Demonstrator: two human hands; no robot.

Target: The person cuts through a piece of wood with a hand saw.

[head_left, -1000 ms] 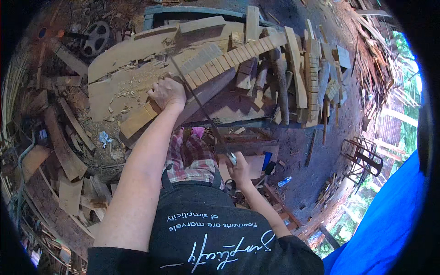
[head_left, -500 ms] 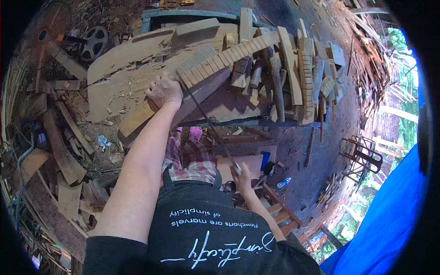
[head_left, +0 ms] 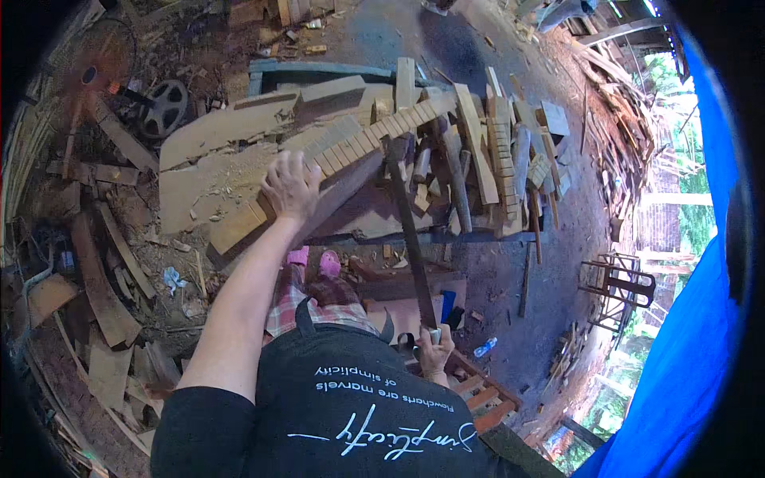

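Observation:
My right hand (head_left: 435, 350) is closed round the handle of a handsaw (head_left: 413, 239). Its long dark blade slants up and away from me, the tip beside the near edge of a curved wooden piece (head_left: 351, 153). A row of evenly spaced cross cuts runs along that piece. My left hand (head_left: 290, 185) lies over the piece's left part with its fingers apart, left of most of the cuts. Under the curved piece a thicker wooden beam (head_left: 339, 191) slants across the bench. Between the blade and my left hand there is a stretch of cut wood.
Wood pieces (head_left: 478, 147) crowd the right side of the low workbench (head_left: 187, 171); another notched piece (head_left: 504, 159) lies among them. Offcuts (head_left: 103, 271) litter the ground at left, near a spoked wheel (head_left: 165, 107). A metal stand (head_left: 617, 279) and a blue sheet (head_left: 677, 358) are at right.
The saw has moved right along the curved piece, away from my left hand, and stands steeper. My left hand has loosened from a curled grip to spread fingers. The view has shifted.

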